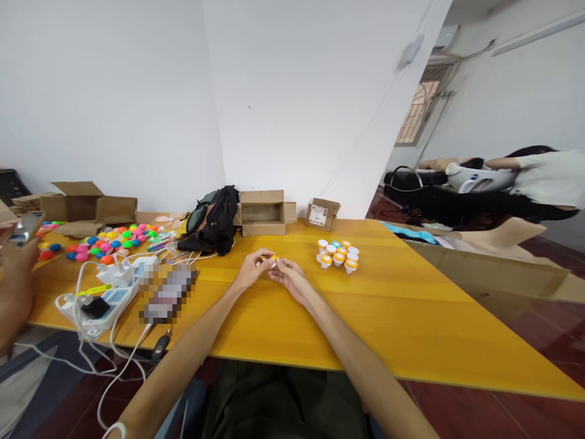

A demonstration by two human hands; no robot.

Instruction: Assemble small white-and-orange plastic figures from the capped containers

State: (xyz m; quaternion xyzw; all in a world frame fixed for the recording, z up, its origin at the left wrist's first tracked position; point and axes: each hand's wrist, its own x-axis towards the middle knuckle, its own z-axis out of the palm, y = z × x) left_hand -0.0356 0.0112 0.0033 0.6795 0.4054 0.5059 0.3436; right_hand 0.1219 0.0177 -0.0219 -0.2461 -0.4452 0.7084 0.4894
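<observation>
My left hand (250,269) is closed, its fingers pinching a small orange-and-white plastic piece (273,261) a little above the table. From the other side my right hand (293,282) meets it, thumb and fingertips on the same piece. The fingers cover much of it, so its full shape is hidden. To the right of my hands, a cluster of small round-topped plastic pieces (339,258) stands close together on the wooden table (365,329). Most tops are orange and white, some are plain white, and one or two are teal.
Left of my arms lie a phone (169,296) and a power strip (112,302) with white cables. Behind are colourful balls (114,242), a black bag (214,219) and open cardboard boxes (263,228). Another person's hand (18,286) holds a phone at far left; someone sits at right.
</observation>
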